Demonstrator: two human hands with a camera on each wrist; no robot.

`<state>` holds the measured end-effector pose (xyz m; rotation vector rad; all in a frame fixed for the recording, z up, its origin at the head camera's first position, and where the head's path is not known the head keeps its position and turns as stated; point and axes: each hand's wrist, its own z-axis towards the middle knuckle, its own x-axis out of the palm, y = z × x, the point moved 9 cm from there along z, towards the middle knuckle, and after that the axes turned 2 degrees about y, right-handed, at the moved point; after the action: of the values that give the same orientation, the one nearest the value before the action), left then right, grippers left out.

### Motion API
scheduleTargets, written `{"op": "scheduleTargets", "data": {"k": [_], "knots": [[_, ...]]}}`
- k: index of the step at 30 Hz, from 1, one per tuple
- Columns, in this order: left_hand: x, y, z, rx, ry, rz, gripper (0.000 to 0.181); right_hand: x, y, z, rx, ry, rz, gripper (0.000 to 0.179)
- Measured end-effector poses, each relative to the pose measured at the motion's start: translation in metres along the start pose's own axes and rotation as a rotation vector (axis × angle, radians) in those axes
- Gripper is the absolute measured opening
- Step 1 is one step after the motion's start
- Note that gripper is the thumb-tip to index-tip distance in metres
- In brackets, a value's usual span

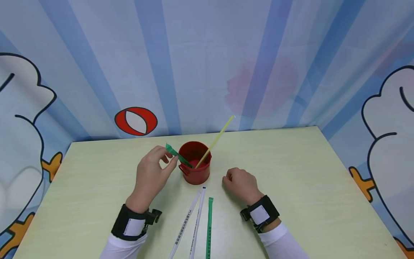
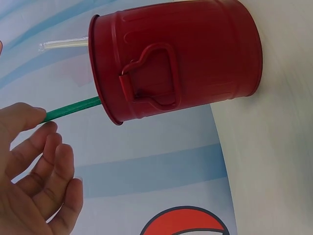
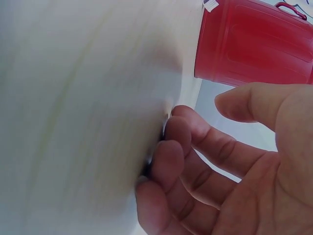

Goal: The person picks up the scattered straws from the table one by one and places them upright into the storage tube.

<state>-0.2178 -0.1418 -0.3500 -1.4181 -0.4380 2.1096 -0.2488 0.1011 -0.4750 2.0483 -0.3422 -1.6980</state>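
My left hand (image 1: 152, 176) pinches the upper end of a green wrapped straw (image 2: 73, 108) between thumb and index finger, the other fingers loosely bent. The straw's lower end is inside a small red metal bucket (image 1: 195, 176) with side handles, just right of the hand. A yellow straw (image 1: 220, 138) in a clear wrapper leans out of the bucket toward the back right. To the right of the bucket, my right hand (image 1: 240, 183) rests on the table with loosely curled fingers (image 3: 168, 161) and holds nothing.
In front of the bucket, two white wrapped straws (image 1: 185, 225) with printing lie on the pale table (image 1: 307, 187), their far ends close together. Another green wrapped straw (image 1: 209, 225) lies to their right. A blue printed curtain (image 1: 207, 72) hangs behind the table.
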Motion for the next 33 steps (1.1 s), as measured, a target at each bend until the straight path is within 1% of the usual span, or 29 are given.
{"op": "scheduleTargets", "data": {"k": [9,15,18,22,27,33], "knots": [[0.003,0.006,-0.004,-0.014,0.027,0.004,0.016,-0.001,0.001,0.000,0.011,0.012,0.000,0.027],[0.011,0.016,-0.010,-0.061,0.073,0.008,0.021,-0.001,0.001,0.001,0.014,0.012,-0.002,0.025],[0.018,0.023,-0.013,-0.107,0.125,0.015,0.022,0.000,0.001,0.001,0.016,0.015,0.001,0.025],[0.031,0.034,-0.018,-0.173,0.224,0.038,0.024,-0.001,0.001,0.001,0.016,0.015,0.001,0.025],[0.044,0.044,-0.025,-0.210,0.318,0.071,0.026,-0.001,0.001,0.000,0.013,0.016,0.004,0.026],[0.060,0.054,-0.034,-0.244,0.435,0.108,0.015,0.000,0.000,0.001,0.005,0.009,-0.003,0.026]]}}
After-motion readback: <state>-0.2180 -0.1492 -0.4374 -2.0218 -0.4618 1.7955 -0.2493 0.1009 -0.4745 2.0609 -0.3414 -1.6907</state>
